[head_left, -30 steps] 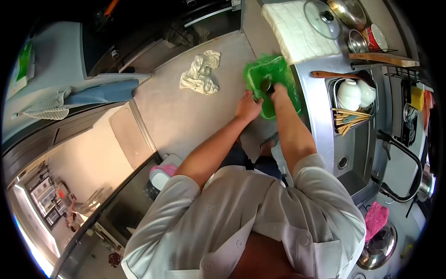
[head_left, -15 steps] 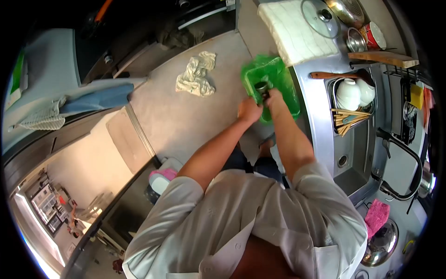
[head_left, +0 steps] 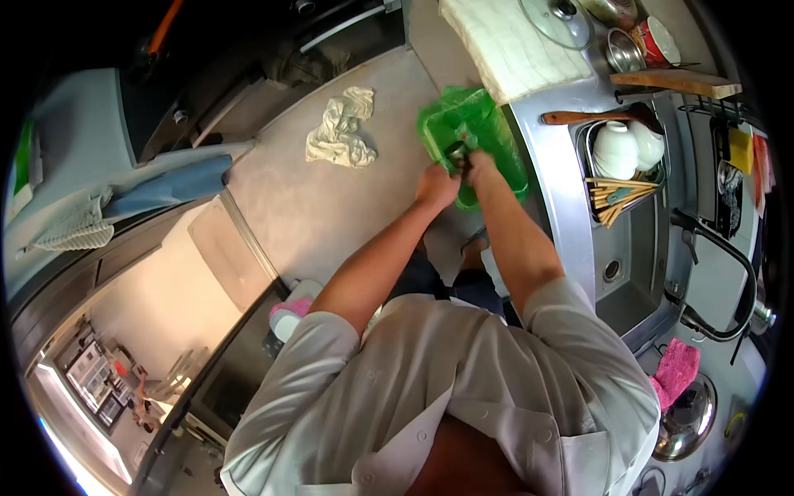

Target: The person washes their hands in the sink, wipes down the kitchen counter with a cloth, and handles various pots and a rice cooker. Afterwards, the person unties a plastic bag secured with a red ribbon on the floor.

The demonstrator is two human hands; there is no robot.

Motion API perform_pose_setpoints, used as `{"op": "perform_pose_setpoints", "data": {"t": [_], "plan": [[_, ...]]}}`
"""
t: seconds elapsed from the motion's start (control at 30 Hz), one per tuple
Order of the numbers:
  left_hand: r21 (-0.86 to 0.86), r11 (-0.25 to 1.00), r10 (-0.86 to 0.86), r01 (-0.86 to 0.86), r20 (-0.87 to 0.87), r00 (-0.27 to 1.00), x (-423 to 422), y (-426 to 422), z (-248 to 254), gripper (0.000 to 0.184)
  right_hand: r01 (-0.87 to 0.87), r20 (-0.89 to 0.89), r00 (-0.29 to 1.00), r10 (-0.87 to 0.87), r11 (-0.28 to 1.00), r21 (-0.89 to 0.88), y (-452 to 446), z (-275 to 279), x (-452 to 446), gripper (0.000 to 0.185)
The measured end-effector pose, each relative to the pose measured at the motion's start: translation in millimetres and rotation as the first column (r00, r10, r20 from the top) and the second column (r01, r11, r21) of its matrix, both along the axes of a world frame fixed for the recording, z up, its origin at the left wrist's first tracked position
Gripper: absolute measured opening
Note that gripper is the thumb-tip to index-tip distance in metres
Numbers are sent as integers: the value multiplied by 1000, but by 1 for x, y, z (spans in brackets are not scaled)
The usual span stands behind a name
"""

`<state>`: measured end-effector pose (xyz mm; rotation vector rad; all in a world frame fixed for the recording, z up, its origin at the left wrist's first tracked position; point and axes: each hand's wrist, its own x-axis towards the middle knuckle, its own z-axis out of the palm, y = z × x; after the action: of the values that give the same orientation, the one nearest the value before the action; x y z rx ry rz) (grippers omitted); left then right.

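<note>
My left hand [head_left: 438,187] and my right hand [head_left: 478,169] are close together over a bin lined with a green plastic bag [head_left: 506,157]. Between them is a small dark metallic cup-shaped piece [head_left: 456,151], its round end facing away from me. The fingers of both hands are curled about its near end; its exact kind cannot be made out. Some pale scraps show in the bag just beyond it. The bin stands on the floor against the sink counter.
A crumpled pale cloth [head_left: 341,132] lies on the floor. To the right, the steel counter [head_left: 542,165] holds a folded white cloth [head_left: 517,50], a glass lid [head_left: 558,21], a wooden spatula [head_left: 571,118], white bowls [head_left: 616,150] and chopsticks [head_left: 616,198] beside the sink [head_left: 628,281].
The view has shifted slightly, so the surroundings sit a little differently. Both hands remain over the green bag with the dark piece, which has tilted or turned a little.
</note>
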<state>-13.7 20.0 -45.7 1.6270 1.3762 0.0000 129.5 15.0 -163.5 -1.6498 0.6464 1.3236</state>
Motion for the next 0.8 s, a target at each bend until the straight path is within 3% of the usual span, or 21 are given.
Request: {"op": "perform_pose_setpoints", "data": {"t": [0.13, 0.23, 0.3, 0.37, 0.4, 0.43, 0.47, 0.5, 0.57, 0.73, 0.8], "plan": [[-12, 999, -29, 30, 75, 997, -20, 3, 28, 43, -131, 54, 991, 123, 971, 198, -6, 122, 15, 14], [-8, 1000, -2, 3, 81, 997, -47, -2, 33, 50, -226, 137, 971, 193, 929, 293, -32, 180, 20, 14], [16, 999, 29, -31, 93, 995, -67, -4, 37, 51, -290, 237, 950, 205, 863, 414, -55, 217, 26, 15], [42, 998, 48, -54, 125, 991, -86, -3, 46, 48, -442, 459, 859, 224, 778, 447, -78, 255, 31, 20], [16, 996, 86, -88, 120, 989, -97, -5, 41, 43, -524, 601, 764, 236, 771, 363, -93, 269, 37, 16], [-9, 994, 108, -108, 125, 986, -103, -8, 35, 37, -658, 827, 513, 229, 724, 208, -105, 287, 40, 14], [-138, 974, 197, -178, 134, 971, -108, -9, 42, 32, -713, 959, 197, 204, 701, -2, -119, 307, 40, 13], [-268, 939, 261, -218, 136, 956, -110, -8, 50, 26, -673, 971, -149, 186, 701, -238, -132, 328, 44, 12], [-295, 923, 308, -247, 180, 934, -109, -12, 67, 21, -621, 896, -420, 147, 674, -401, -164, 343, 64, 22], [-298, 930, 304, -214, 297, 905, -60, -10, 110, 23, -424, 854, -489, 176, 808, -409, -234, 348, 106, 26], [-254, 954, 240, -161, 320, 916, -34, -16, 131, 22, -356, 868, -448, 216, 847, -394, -268, 341, 120, 23]]}}
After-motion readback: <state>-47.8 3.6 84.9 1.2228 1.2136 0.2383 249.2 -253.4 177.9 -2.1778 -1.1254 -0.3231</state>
